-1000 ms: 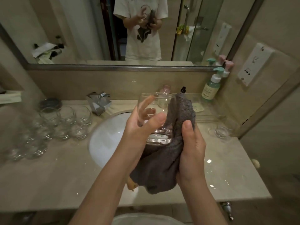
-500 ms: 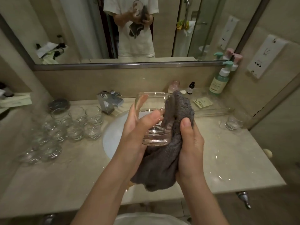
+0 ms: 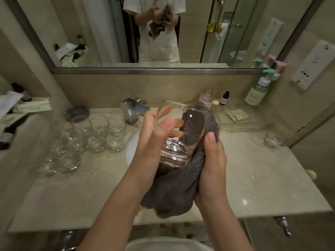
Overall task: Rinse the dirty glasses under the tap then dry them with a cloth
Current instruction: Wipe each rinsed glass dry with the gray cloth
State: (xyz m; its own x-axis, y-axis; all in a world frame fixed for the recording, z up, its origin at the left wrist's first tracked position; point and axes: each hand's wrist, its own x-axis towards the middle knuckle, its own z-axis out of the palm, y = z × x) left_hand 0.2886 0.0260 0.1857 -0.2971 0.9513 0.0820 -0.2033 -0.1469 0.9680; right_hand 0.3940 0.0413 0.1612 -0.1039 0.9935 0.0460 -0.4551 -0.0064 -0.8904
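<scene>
Bathroom counter | glass tilted, mouth up-left | left hand grips it | right hand clasps cloth

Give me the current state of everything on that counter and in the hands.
Glass: held tilted over the sink, cloth against it.
Cloth: wrapped round the glass's right side.
Left hand: gripping the glass.
Right hand: gripping the cloth.
Tap: no water visible.
Lone glass: upright, right counter.
</scene>
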